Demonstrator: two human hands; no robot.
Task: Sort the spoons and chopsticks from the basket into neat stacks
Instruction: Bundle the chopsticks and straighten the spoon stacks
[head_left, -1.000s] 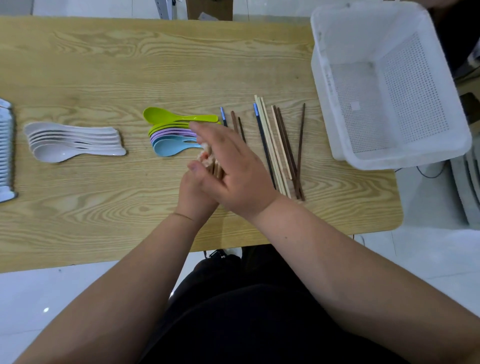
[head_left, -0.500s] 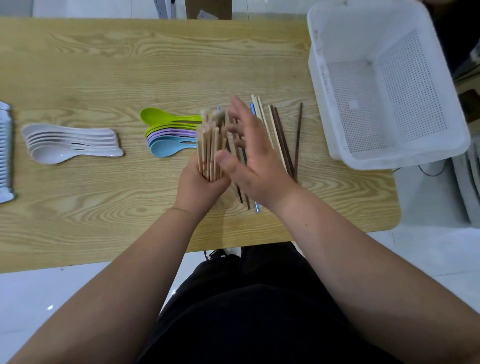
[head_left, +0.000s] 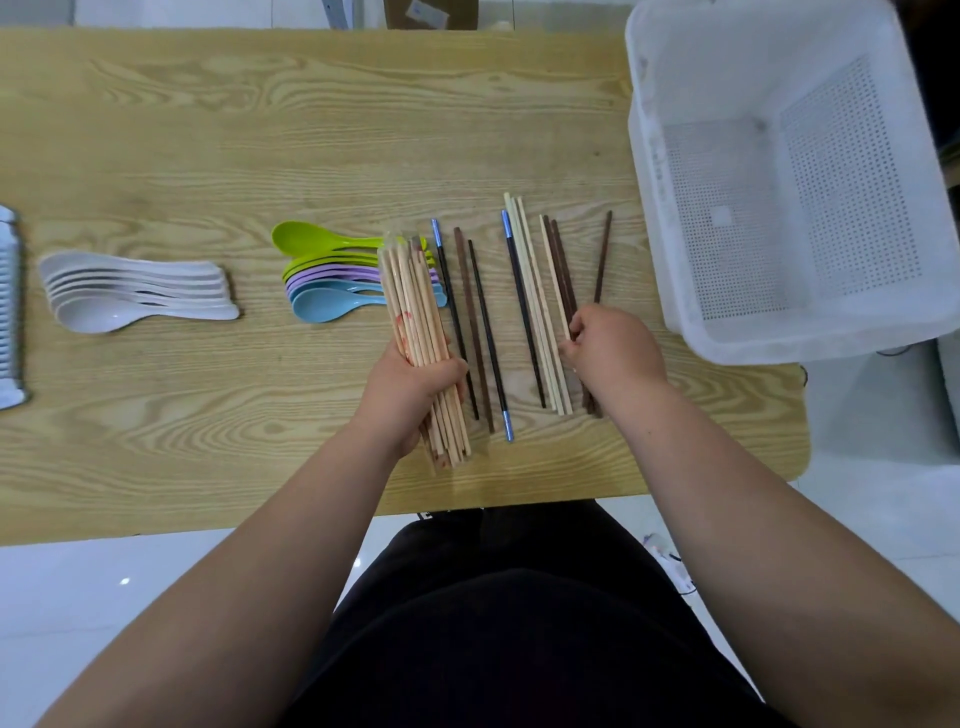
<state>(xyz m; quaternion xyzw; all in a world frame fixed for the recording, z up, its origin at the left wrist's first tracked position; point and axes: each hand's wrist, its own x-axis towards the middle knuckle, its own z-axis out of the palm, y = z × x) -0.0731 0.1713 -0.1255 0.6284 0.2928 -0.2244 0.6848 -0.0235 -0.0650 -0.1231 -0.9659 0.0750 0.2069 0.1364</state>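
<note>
Right hand (head_left: 615, 353) off bundle (head_left: 415, 312), onto chopsticks (head_left: 537, 312)

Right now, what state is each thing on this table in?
Basket: empty, upright.
Pale chopstick bundle: gathered, gripped by the left hand.
Brown chopsticks: pinched by the right hand.
Other chopsticks: loose, lying side by side.
White spoons: nested, lying flat.
Coloured spoons: nested, lying flat.
</note>
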